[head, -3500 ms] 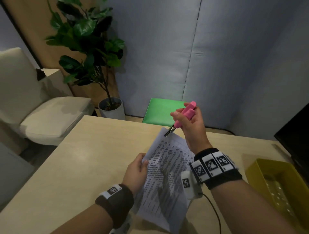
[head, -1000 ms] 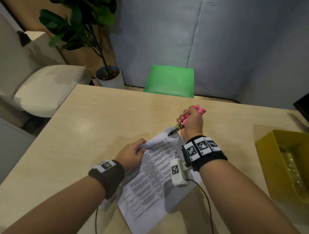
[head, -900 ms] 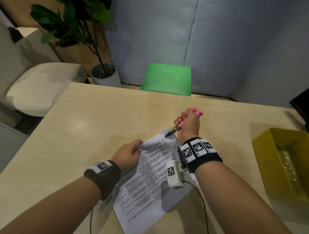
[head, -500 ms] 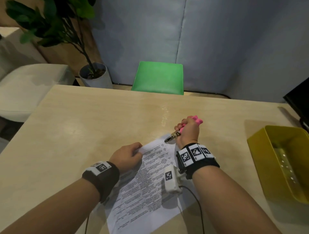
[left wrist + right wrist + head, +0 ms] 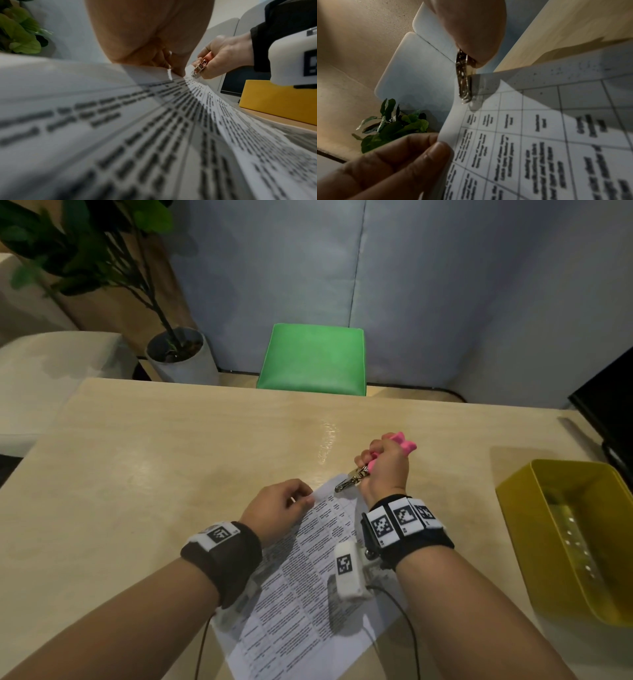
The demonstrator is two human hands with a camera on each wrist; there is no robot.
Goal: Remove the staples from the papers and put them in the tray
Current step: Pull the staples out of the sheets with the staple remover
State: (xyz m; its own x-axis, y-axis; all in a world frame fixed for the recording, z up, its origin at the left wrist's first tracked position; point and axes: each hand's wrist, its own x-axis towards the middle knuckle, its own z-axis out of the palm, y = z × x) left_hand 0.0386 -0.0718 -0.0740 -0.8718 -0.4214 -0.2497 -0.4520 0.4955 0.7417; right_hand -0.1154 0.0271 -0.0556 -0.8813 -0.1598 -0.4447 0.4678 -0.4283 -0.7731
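Note:
Printed papers (image 5: 308,577) lie on the wooden table (image 5: 171,457) in front of me. My left hand (image 5: 281,505) pinches their far left edge near the top corner; the right wrist view shows the thumb (image 5: 436,152) on that edge. My right hand (image 5: 383,470) grips a pink staple remover (image 5: 400,443), and its metal tip (image 5: 346,482) sits at the top corner of the papers (image 5: 539,135). That tip (image 5: 464,86) touches the corner in the right wrist view. No staple is visible. The yellow tray (image 5: 579,529) stands at the right.
A green chair (image 5: 313,359) stands beyond the table's far edge, with a potted plant (image 5: 174,354) to its left and a pale sofa (image 5: 51,364) at far left. A black screen (image 5: 606,405) sits at the table's right edge. Wrist-camera cables (image 5: 400,611) trail over the papers.
The papers came down from mid-air to lie flat on the table. Both hands lowered with them, and the remover's tip now rests at the top corner.

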